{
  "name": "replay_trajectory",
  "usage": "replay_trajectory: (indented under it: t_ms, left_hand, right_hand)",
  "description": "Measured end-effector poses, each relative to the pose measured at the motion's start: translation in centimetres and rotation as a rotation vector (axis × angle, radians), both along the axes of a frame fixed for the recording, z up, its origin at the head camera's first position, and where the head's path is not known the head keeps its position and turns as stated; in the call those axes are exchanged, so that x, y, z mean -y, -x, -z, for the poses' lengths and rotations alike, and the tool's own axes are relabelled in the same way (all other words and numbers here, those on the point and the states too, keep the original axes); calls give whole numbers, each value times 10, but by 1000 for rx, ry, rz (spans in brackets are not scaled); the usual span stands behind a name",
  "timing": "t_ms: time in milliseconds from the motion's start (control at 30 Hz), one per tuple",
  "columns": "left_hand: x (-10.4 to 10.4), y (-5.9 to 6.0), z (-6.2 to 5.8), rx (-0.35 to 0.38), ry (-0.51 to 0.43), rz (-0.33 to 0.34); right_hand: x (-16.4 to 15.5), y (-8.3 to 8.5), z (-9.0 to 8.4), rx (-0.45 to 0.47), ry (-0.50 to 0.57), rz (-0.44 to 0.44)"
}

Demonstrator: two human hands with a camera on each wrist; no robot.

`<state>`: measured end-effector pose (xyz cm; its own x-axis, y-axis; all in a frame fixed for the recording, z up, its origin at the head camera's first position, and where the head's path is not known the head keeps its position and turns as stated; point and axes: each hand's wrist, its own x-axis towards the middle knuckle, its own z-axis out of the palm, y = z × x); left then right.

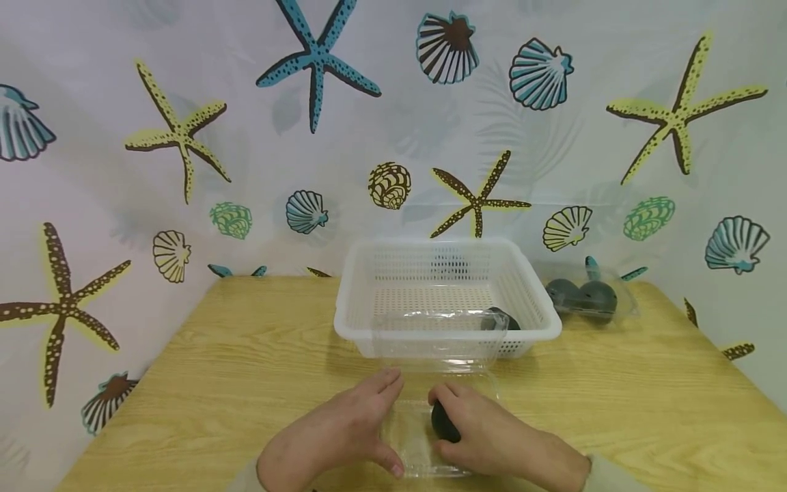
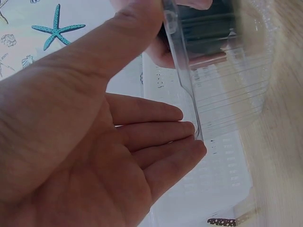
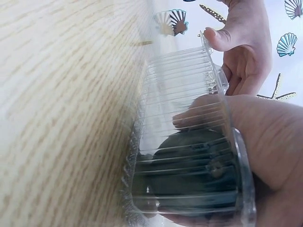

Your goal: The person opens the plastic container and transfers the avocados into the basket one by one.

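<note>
An open clear plastic clamshell box (image 1: 412, 444) lies at the table's near edge, its lid (image 1: 439, 342) raised against a white basket. My right hand (image 1: 455, 424) reaches into the box and curls round a dark green fruit (image 1: 443, 422). Through the ribbed wall (image 3: 180, 90) the right wrist view shows the fruit (image 3: 189, 165) cupped in the fingers (image 3: 199, 116). My left hand (image 1: 384, 424) sits at the box's left side with straight fingers. Its thumb (image 2: 137, 23) lies on the rim and its fingertips (image 2: 189, 137) touch the wall (image 2: 227, 104).
The white slotted basket (image 1: 541, 321) stands just behind the box with another dark fruit (image 1: 505, 320) inside. A closed clear box (image 1: 584, 297) holding two dark fruits sits at the back right. A curtain printed with shells and starfish hangs behind the wooden table (image 1: 184, 383).
</note>
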<state>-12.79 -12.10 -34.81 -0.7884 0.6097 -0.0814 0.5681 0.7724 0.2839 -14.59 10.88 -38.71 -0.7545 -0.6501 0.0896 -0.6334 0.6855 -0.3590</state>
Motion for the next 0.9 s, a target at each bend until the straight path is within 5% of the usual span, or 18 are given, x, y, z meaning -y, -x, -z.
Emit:
replay_trajectory:
  t_ms: [900]
  left_hand:
    - [-1,1,0,31,20,-12]
  right_hand:
    - [-2,-3,-4,20,93,24]
